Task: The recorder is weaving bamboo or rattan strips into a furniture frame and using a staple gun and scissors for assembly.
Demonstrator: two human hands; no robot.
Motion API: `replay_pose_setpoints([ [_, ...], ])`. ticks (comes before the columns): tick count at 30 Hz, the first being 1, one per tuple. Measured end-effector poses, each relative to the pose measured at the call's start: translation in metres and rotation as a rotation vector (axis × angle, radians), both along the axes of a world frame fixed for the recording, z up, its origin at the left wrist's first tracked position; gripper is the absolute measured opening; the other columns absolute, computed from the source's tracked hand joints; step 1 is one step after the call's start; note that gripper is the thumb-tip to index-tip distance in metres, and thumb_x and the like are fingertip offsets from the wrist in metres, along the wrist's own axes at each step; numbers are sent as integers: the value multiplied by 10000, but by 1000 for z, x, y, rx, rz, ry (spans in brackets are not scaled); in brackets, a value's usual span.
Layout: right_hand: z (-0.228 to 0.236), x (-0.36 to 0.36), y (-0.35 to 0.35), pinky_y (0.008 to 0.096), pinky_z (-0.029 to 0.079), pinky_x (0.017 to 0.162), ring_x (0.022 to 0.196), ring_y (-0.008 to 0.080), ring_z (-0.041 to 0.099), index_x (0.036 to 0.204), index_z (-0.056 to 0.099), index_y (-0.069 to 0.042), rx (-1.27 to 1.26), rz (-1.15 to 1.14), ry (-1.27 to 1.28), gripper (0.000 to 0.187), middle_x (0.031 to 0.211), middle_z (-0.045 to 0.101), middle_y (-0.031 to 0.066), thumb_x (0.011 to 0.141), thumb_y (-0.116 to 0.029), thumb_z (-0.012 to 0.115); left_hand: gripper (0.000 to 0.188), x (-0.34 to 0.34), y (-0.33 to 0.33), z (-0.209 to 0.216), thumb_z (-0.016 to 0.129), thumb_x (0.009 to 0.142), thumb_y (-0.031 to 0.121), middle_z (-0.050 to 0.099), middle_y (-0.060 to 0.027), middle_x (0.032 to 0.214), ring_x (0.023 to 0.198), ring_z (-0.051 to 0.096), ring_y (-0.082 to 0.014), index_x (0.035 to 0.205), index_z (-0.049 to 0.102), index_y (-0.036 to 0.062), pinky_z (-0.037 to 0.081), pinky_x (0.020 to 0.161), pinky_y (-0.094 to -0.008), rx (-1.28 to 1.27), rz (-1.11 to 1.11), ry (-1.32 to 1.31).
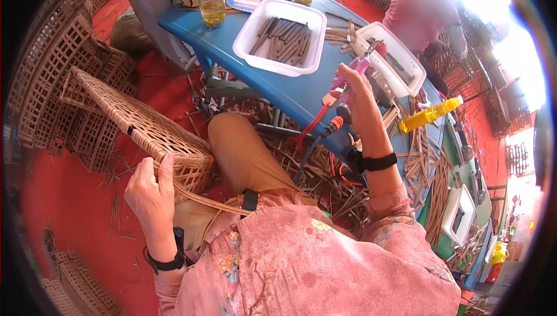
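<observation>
A woven cane basket (154,122) leans against my left thigh, tilted, with a black clip or tie on its rim. My left hand (151,191) is closed on the near corner of that rim, thumb on top. From that corner a bent cane strip (212,203) runs across my lap. Over the table edge, my right hand (361,98) is closed round a pink-handled hand tool (358,66) with a metal tip; its exact kind is hard to make out. Just below it are red-handled pliers (310,122) and a dark cord with an orange collar (332,124).
The blue table (232,46) bears a white tray (318,55) of dark strips, a longer white tray (415,84), a lidded jar (212,8) and a yellow bottle (432,114). Several lattice baskets (49,78) stack at left. Cane scraps litter the red floor. Another person (420,14) bends beyond the table.
</observation>
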State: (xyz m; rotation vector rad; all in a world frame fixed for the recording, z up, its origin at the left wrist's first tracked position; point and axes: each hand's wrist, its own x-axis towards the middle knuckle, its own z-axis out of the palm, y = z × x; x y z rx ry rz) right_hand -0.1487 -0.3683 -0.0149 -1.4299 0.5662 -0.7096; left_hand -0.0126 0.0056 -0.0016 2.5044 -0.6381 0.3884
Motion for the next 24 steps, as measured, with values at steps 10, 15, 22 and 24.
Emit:
replay_pose_setpoints([
  [10, -84, 57, -114, 548, 370, 1079, 1342, 364, 449, 1501, 324, 96, 41, -322, 294, 1157, 1446, 464, 249, 742, -651, 775, 322, -14, 61, 9, 674, 933, 262, 597, -229, 772, 727, 598, -421, 789, 577, -10, 437, 628, -499, 120, -116, 53],
  [15, -31, 30, -57, 431, 437, 1050, 1193, 274, 563, 1418, 536, -22, -781, -135, 209, 505, 1397, 538, 164, 1008, -316, 573, 210, -10, 67, 2, 664, 934, 205, 628, -184, 750, 706, 599, -397, 850, 644, 14, 459, 628, -487, -55, -185, -86],
  [22, 13, 50, 165, 292, 563, 794, 979, 167, 665, 1093, 712, -58, -805, 402, 29, 346, 1110, 698, 90, 779, 87, 716, 288, 0, 65, 23, 536, 1023, 229, 574, -188, 684, 676, 615, -332, 892, 658, 3, 442, 624, -413, -203, -158, 257],
  [24, -6, 62, 201, 382, 562, 835, 972, 291, 662, 1140, 693, -59, -1022, 559, -98, 461, 1134, 661, 125, 700, 65, 756, 264, 0, 73, 15, 547, 1026, 219, 567, -173, 662, 637, 601, -306, 915, 645, 1, 441, 601, -397, -160, -127, 241],
])
